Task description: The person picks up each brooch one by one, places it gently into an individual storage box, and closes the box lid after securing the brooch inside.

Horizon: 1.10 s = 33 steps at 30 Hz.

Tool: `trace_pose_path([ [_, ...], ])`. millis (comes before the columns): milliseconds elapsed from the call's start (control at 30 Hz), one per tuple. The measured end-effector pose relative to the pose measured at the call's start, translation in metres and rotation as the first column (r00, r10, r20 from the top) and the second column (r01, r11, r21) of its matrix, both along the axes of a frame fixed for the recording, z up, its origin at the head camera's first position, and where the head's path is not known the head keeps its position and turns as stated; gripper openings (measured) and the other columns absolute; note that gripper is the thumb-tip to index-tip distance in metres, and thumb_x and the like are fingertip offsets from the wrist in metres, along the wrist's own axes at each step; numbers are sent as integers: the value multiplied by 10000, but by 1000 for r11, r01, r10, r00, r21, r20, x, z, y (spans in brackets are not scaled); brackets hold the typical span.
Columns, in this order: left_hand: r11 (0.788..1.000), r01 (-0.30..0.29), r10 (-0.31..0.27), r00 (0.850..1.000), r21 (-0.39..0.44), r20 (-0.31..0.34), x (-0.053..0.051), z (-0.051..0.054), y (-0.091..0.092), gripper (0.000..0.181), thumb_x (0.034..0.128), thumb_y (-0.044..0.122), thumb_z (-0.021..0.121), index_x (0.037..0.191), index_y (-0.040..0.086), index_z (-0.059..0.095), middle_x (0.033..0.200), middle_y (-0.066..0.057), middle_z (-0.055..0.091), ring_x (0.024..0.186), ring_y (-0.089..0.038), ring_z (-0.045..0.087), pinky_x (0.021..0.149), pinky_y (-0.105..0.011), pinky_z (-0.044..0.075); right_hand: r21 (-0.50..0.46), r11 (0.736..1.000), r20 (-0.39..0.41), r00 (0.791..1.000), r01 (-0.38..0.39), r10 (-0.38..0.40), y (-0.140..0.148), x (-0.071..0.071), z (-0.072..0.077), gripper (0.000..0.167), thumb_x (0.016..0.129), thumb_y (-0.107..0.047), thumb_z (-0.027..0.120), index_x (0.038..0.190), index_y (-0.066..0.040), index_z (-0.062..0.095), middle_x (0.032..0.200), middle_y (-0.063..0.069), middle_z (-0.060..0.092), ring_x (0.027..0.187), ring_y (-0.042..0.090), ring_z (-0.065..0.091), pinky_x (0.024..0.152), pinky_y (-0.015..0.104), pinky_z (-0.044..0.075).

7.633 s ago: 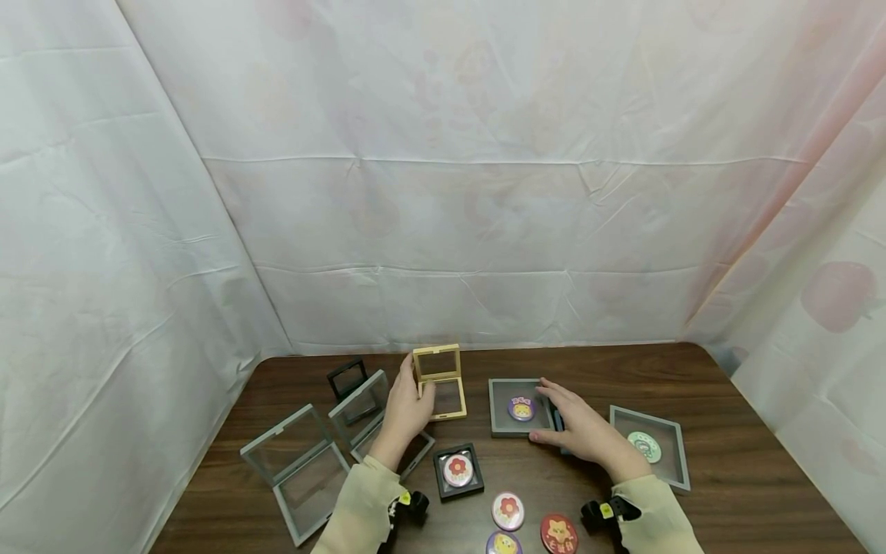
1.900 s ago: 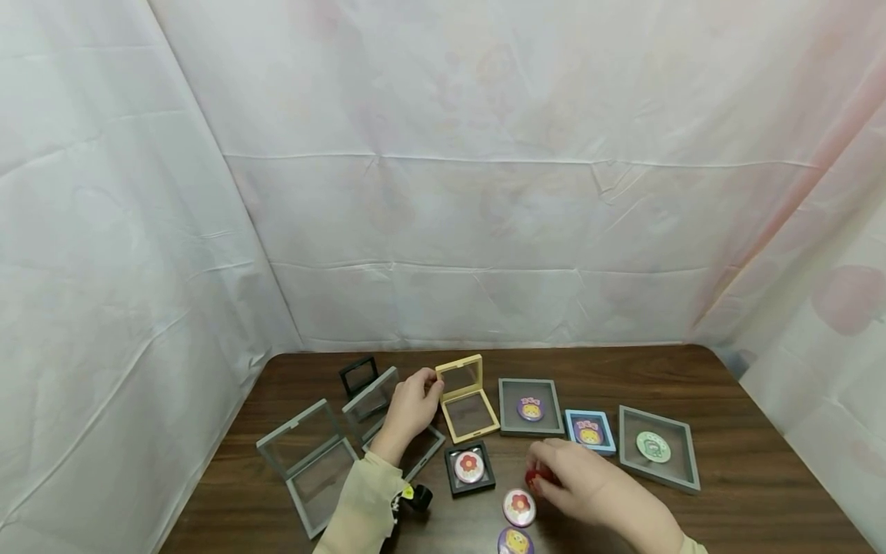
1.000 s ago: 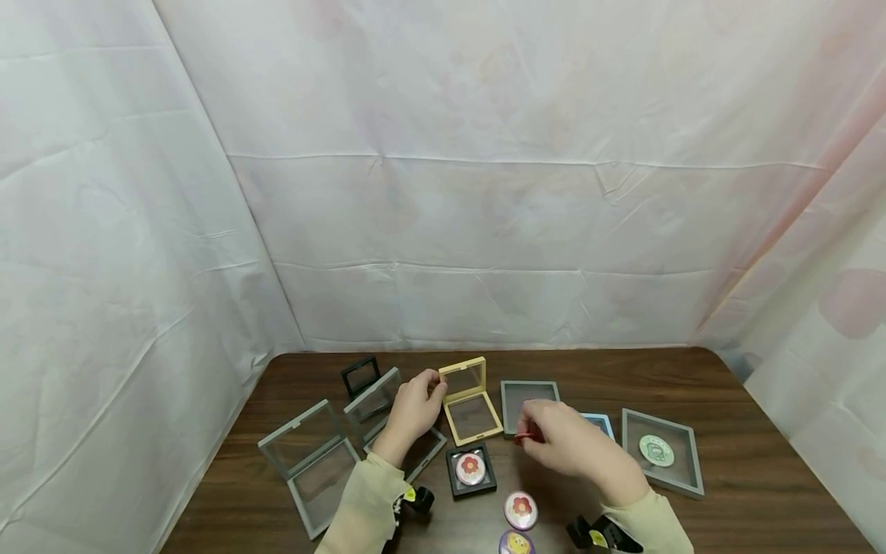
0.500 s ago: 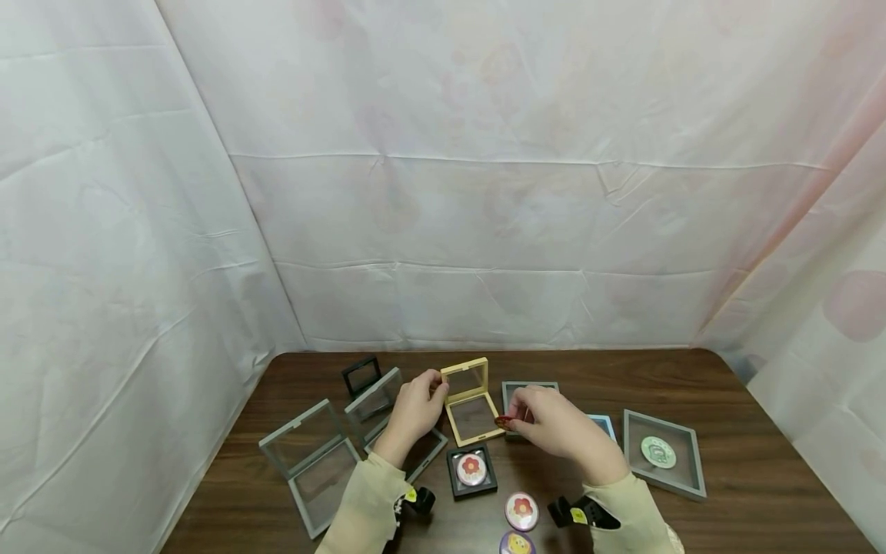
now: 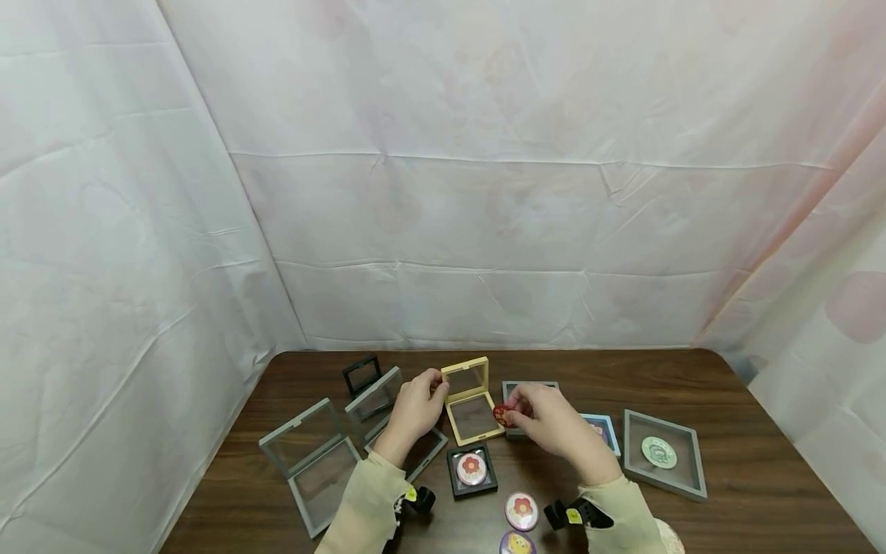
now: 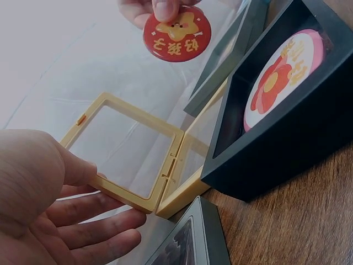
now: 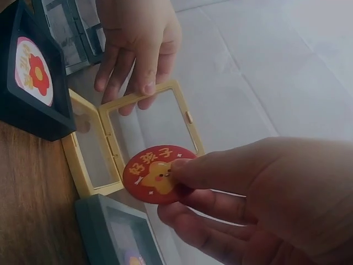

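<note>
Grey frames and a small black frame stand open at left; we see no badge inside and judge them unfilled. We find the left hand pinching the lid of the yellow frame, also unfilled, while the black case already contains a flower badge. Beside the yellow frame's right edge, the red badge, flat on the table in the earliest picture, is now pinched in the right hand, its face tilted further into view than half a second ago. Two loose badges remain; farther right, we judge the blue frame and rightmost grey frame filled.
</note>
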State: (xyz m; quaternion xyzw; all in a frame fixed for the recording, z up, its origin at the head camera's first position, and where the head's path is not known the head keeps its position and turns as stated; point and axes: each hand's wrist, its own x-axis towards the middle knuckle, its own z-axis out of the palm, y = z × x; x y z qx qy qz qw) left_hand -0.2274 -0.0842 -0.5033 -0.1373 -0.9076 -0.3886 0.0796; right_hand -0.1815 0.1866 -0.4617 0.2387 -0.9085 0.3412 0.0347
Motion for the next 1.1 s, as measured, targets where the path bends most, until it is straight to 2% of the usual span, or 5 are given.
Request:
trace_pose_path([
  [300, 1000, 0, 0, 1000, -7, 12, 1, 2, -1, 166, 1114, 149, 646, 1179, 27, 738, 1050, -59, 762, 692, -100, 584, 671, -345, 504, -10, 998, -2, 998, 58, -58, -3, -3, -7, 68, 1006, -58, 790, 1006, -92, 731, 860, -72, 625, 749, 28, 566, 673, 266, 521],
  [633, 1000, -4, 4, 1000, -13, 5, 1, 3, 2, 102, 1111, 149, 655, 1117, 85, 734, 999, -26, 746, 581, -99, 496, 590, -310, 444, -26, 987, 37, 987, 159, -158, -8, -8, -21, 104, 998, -58, 807, 1059, -98, 733, 861, -68, 610, 778, 64, 586, 713, 281, 541],
  [867, 1000, 0, 1, 1000, -14, 8, 2, 4, 1, 120, 1115, 157, 646, 1126, 81, 739, 1001, -26, 745, 595, -107, 506, 595, -318, 450, -52, 981, 74, 981, 186, -182, -10, -10, -25, 104, 1002, -61, 805, 1080, -89, 743, 879, -52, 653, 805, 71, 629, 747, 311, 575],
  [1100, 1000, -7, 7, 1000, -19, 5, 3, 4, 1, 141, 1114, 161, 650, 1150, 64, 746, 1034, -41, 756, 627, -105, 525, 616, -327, 456, -72, 972, 67, 973, 225, -220, -12, -13, -32, 108, 989, -46, 810, 1076, -91, 764, 875, -52, 701, 813, 78, 663, 770, 344, 593],
])
